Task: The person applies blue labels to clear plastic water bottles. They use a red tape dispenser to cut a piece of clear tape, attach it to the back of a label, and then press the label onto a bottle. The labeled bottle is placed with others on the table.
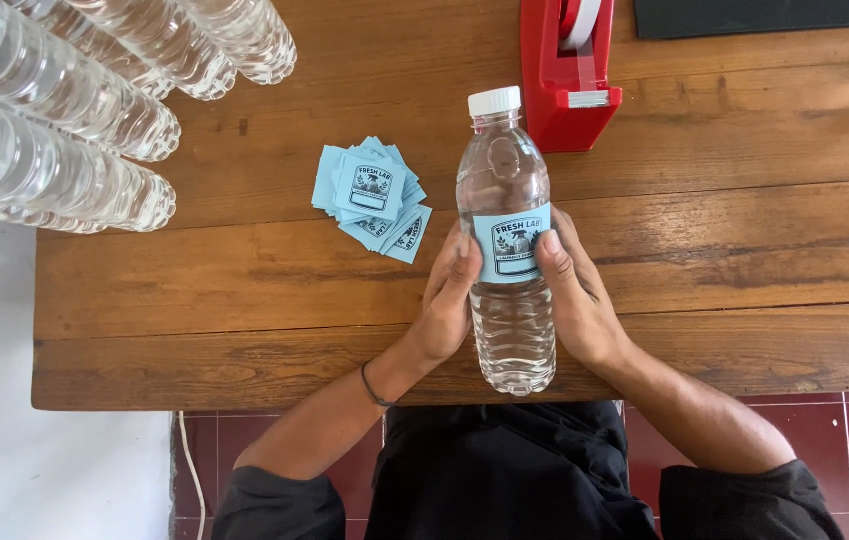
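A clear, ribbed plastic bottle with a white screw cap lies lengthwise on the grained wooden worktop. The left hand and right hand clamp it from either side, thumbs pressing on a pale blue paper label around its middle; the label's edges seem flat, though fingers hide them. A loose heap of matching labels lies just left. A glossy red tape dispenser stands beyond the cap. More clear bottles crowd the far left corner.

1 head view, straight down, close.
Camera above the wooden table near edge, facing down over wearer's lap; far edge toward frame top.
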